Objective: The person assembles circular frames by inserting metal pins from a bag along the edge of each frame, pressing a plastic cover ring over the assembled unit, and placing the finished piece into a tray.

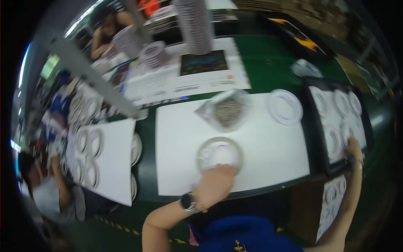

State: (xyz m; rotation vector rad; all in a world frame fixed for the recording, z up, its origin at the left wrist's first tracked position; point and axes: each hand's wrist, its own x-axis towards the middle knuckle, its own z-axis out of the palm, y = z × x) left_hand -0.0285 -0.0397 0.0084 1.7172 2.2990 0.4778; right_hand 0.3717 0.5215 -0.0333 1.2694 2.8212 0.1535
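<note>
My left hand, with a watch at the wrist, is on the near side of a round ring-shaped part lying on the white board. Its fingers curl down over the part, their tips hidden behind the hand. Over at the far right, my right hand reaches to a white ring in the black-edged tray; blur hides its finger positions. Beyond the left hand sits an open clear bag of many small grey pieces. Another white ring lies flat at the board's far right corner.
Tall stacks of rings stand on a printed sheet at the back. To the left, a white panel bears several rings, beside a grey metal post. A crumpled plastic bag lies behind the tray. Co-workers sit at the left.
</note>
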